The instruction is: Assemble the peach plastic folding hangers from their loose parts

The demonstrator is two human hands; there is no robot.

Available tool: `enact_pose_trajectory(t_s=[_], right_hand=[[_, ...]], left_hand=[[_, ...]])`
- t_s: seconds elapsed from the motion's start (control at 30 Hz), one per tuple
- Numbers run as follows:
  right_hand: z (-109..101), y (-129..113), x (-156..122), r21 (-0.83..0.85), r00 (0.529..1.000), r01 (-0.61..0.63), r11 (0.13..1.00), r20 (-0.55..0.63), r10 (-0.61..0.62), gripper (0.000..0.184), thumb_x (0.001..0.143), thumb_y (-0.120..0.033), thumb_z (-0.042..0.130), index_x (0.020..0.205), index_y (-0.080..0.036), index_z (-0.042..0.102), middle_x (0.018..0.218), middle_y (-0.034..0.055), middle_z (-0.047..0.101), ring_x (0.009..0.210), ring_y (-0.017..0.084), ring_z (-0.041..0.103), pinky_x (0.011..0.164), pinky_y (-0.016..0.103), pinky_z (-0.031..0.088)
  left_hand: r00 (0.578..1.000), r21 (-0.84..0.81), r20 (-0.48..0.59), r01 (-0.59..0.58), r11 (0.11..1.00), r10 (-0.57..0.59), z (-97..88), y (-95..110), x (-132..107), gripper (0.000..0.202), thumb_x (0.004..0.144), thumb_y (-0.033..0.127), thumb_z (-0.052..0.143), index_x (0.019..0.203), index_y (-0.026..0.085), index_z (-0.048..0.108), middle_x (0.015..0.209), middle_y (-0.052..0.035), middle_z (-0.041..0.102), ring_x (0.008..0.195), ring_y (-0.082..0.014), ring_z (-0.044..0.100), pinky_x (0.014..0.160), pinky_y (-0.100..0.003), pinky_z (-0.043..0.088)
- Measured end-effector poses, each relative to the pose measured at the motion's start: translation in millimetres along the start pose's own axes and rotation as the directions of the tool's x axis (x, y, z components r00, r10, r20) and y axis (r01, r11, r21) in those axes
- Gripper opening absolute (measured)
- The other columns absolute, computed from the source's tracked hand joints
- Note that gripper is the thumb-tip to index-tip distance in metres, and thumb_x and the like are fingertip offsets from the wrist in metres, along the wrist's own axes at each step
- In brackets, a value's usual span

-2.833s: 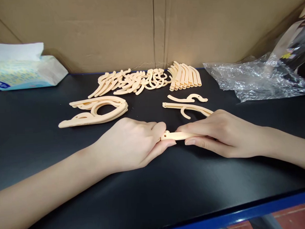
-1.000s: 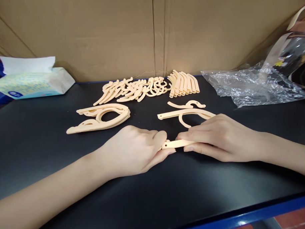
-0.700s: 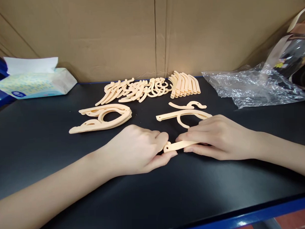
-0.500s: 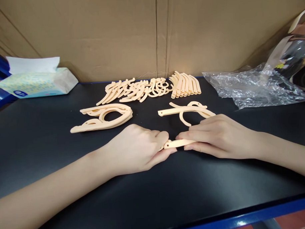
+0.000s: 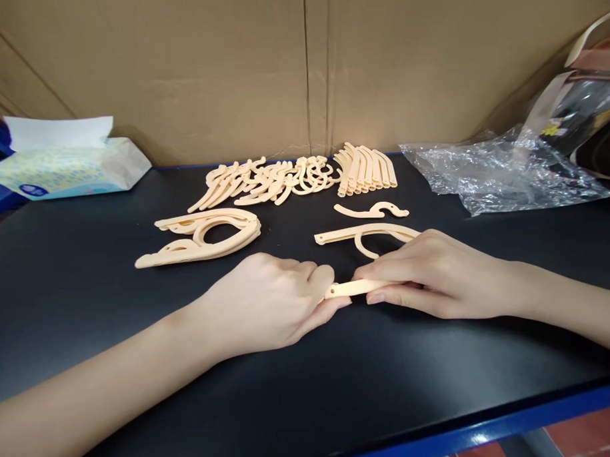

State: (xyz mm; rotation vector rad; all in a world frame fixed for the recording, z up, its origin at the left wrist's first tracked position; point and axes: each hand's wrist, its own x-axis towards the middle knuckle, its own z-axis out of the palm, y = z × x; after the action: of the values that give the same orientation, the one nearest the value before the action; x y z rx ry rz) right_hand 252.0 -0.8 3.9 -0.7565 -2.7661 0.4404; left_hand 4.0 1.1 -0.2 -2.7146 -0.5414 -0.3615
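Note:
My left hand [image 5: 272, 299] is closed, thumb and bent fingers pinching the left end of a cream plastic folding hanger arm [image 5: 354, 289]. A small hole shows at that end. My right hand [image 5: 431, 277] grips the same arm from the other side, its fingers hiding the far end. Just behind my right hand lies another long hanger arm [image 5: 342, 234] with a curved hook [image 5: 364, 248] under it, partly covered by the hand. Farther back is a loose wavy hanger piece [image 5: 369, 211]. Folded hangers [image 5: 200, 249] lie stacked to the left, behind my left hand.
At the back lie piles of loose hooked pieces [image 5: 263, 180] and a row of hanger arms [image 5: 365, 168]. A tissue pack [image 5: 73, 170] is at left, crumpled clear plastic [image 5: 493, 175] at right. Cardboard [image 5: 204, 72] stands behind the black table [image 5: 271, 403].
The long hanger arm behind my right hand has shifted nearer to me, leaving a gap to the wavy piece it overlapped. Both hands keep their grip, and the view has shifted slightly.

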Motion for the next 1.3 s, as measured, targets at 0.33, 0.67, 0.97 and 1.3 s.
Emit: enact_pose_trajectory(t_s=[0.33,0.67,0.97,1.3], right_hand=[[-5.1,-0.3,1.2,0.103,0.999,-0.026,0.994,0.05,0.021,0.032,0.101,-0.038,0.042,0.102,-0.019,0.069,0.081,0.002,0.07,0.067,0.011,0.058,0.06,0.023,0.036],[-6.7,-0.4,0.8,0.113,0.999,-0.017,0.994,0.051,0.011,0.03,0.101,-0.036,0.044,0.101,-0.02,0.069,0.081,0.0006,0.07,0.066,0.01,0.058,0.061,0.023,0.037],[-1.0,4.1,0.6,-0.037,0.999,0.048,0.998,-0.02,-0.048,0.025,0.101,-0.029,0.044,0.105,-0.019,0.067,0.085,-0.0008,0.072,0.069,0.011,0.059,0.062,0.023,0.036],[3.8,5.3,-2.3,-0.186,0.993,0.091,0.978,-0.054,-0.103,0.03,0.102,-0.032,0.04,0.114,-0.019,0.065,0.079,-0.0002,0.07,0.066,0.011,0.058,0.06,0.025,0.036]], left_hand=[[0.999,0.091,-0.043,-0.016,0.996,0.02,-0.8,1.6,0.5,0.046,0.105,0.031,0.024,0.067,0.019,0.046,0.051,0.0046,0.049,0.04,-0.0124,0.052,0.041,-0.029,0.031],[0.998,0.111,-0.062,-0.01,0.994,0.017,-1.0,2.6,-0.1,0.045,0.105,0.032,0.027,0.067,0.019,0.047,0.051,0.0048,0.049,0.04,-0.0126,0.053,0.041,-0.03,0.03],[0.999,0.01,-0.035,-0.001,1.0,0.001,2.8,-1.0,0.1,0.051,0.105,0.034,0.021,0.065,0.018,0.049,0.051,0.0041,0.051,0.04,-0.012,0.053,0.04,-0.029,0.028],[1.0,-0.03,-0.018,-0.009,0.999,0.008,3.0,-3.3,-0.5,0.048,0.104,0.038,0.03,0.064,0.018,0.049,0.05,0.0043,0.052,0.04,-0.0114,0.051,0.042,-0.029,0.025]])
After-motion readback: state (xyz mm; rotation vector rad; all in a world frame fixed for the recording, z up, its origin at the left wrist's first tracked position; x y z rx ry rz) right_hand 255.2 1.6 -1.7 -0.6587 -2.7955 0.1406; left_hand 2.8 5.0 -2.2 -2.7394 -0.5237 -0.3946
